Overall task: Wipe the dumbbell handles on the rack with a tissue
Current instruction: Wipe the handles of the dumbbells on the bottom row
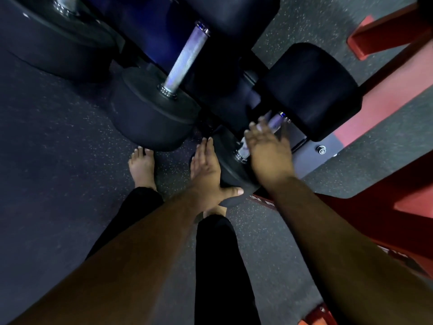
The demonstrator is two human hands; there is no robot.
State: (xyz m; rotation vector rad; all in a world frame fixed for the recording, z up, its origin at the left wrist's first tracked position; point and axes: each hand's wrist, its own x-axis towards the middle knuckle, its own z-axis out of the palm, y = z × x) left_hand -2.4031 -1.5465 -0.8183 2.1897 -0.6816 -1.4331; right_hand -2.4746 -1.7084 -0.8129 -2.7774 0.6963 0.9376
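Note:
Black dumbbells lie side by side on a low dark rack (311, 146). My right hand (267, 151) lies flat over the chrome handle (275, 120) of the rightmost dumbbell, fingers spread and blurred, hiding most of the handle. A pale patch shows at its fingertips; whether that is a tissue I cannot tell. My left hand (205, 167) rests on that dumbbell's near head (226, 146), fingers straight and thumb stretched along the lower edge. The dumbbell's far head (309, 90) lies behind. The middle dumbbell's knurled handle (185, 57) is uncovered.
A third, bigger dumbbell (58, 43) lies at the far left. Red metal frame parts (398, 31) stand on the right, above and below. My bare feet (141, 167) and black trouser legs stand on the speckled rubber floor (58, 160) close to the rack.

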